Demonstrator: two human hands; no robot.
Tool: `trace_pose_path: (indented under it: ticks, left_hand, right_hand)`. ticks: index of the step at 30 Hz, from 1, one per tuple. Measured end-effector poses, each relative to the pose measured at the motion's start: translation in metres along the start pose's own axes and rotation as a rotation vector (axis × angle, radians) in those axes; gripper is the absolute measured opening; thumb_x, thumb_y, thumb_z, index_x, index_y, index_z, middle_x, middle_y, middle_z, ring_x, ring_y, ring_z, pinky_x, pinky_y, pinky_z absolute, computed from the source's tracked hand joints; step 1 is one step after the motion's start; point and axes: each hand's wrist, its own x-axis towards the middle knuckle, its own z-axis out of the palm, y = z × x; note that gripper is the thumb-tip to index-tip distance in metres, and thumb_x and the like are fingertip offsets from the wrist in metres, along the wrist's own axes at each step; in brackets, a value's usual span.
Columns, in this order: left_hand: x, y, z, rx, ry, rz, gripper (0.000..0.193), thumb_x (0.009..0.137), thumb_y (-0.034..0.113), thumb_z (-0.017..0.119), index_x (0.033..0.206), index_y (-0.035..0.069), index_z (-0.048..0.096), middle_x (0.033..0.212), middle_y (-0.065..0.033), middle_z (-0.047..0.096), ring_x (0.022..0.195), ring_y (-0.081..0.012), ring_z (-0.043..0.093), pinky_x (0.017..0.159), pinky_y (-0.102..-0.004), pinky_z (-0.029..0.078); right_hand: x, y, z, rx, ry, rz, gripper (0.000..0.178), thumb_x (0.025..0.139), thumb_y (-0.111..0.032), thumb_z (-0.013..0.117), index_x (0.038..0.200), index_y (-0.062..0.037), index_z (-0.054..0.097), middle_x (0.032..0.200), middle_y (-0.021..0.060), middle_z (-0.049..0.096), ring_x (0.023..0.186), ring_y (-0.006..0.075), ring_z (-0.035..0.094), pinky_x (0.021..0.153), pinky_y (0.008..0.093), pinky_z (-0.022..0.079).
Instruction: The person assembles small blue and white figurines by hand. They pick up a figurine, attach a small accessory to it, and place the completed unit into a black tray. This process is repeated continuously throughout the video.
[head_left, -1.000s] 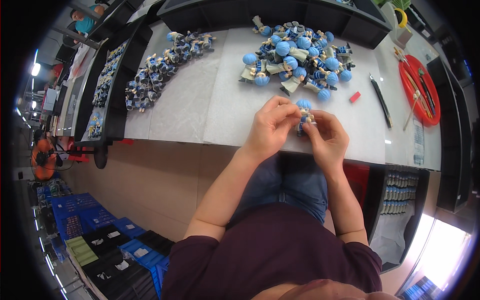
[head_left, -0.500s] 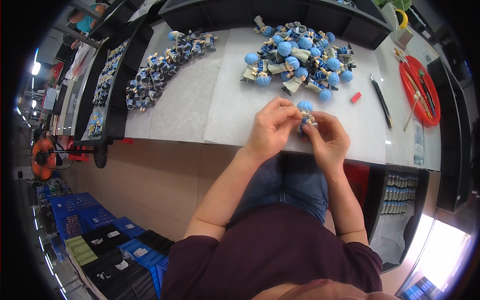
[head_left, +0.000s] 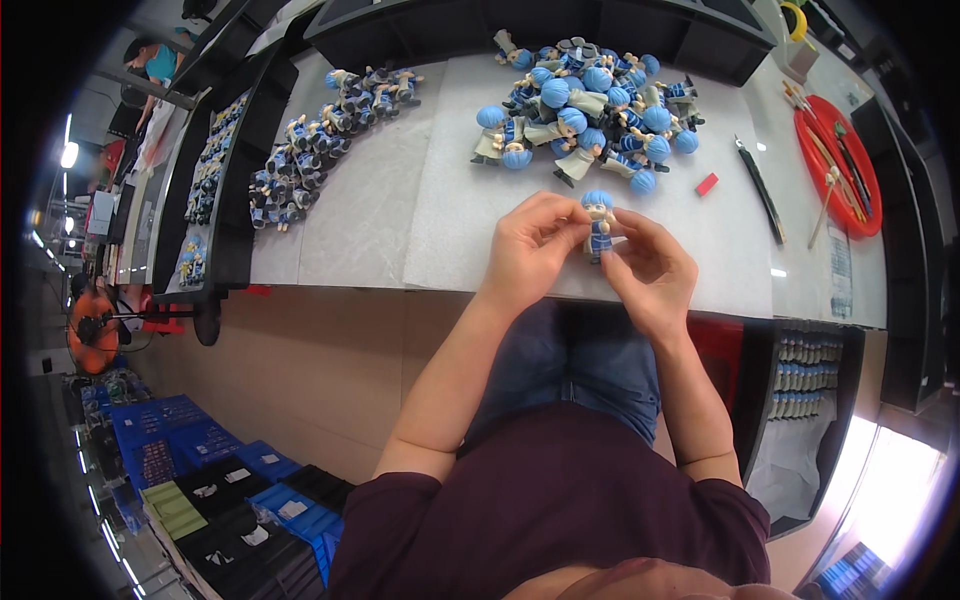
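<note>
Upright between my two hands, over the table's front edge, is a small blue-haired figurine in a blue and white outfit. My left hand pinches it from the left with thumb and forefinger at its upper body. From the other side, my right hand holds it with thumb low by the legs and fingers near the arm. Beyond my hands lies a heap of similar blue-haired figurines. A small red block rests to the right of that heap.
Headless figurine bodies lie in a band at the left. Black trays line the back and left. At the right are a black pen-like knife and a red oval dish with brushes. A tray of figurine parts stands lower right.
The figurine now faces me more fully and stands straighter. My left fingers have drawn back from its front to its side. The whole view has shifted slightly.
</note>
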Motion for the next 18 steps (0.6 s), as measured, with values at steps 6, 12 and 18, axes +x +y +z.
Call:
trace_pose_path:
  ticks: [6,12,18]
  left_hand:
    - [0.0029,0.0050,-0.0012,-0.094,0.022,-0.128,0.013,0.079,-0.007,0.057,0.090,-0.003,0.059,0.089,-0.0054,0.058,0.078,-0.0118,0.060,0.068,-0.0232,0.050]
    - [0.0042,0.0069,-0.0015,-0.080,0.059,-0.186,0.011,0.080,-0.004,0.057,0.091,-0.002,0.060,0.083,-0.0073,0.062,0.073,-0.0123,0.060,0.066,-0.0237,0.050]
    - [0.0042,0.0091,0.0031,-0.099,0.064,-0.153,0.011,0.080,-0.004,0.056,0.090,-0.002,0.060,0.083,-0.0087,0.063,0.072,-0.0134,0.061,0.066,-0.0245,0.050]
  right_hand:
    - [0.0002,-0.0008,0.0015,0.041,0.040,0.011,0.040,0.071,0.001,0.069,0.109,0.0049,0.055,0.089,0.0114,0.062,0.069,0.0081,0.058,0.060,0.0194,0.049]
    - [0.0001,0.0008,0.0011,0.083,0.060,-0.022,0.046,0.066,-0.005,0.076,0.107,0.0030,0.057,0.086,0.0104,0.063,0.061,0.0041,0.054,0.056,0.0171,0.046]
    - [0.0019,0.0038,-0.0013,0.131,0.059,-0.021,0.047,0.066,-0.006,0.076,0.108,0.0024,0.057,0.084,0.0100,0.064,0.060,0.0035,0.053,0.055,0.0178,0.046]
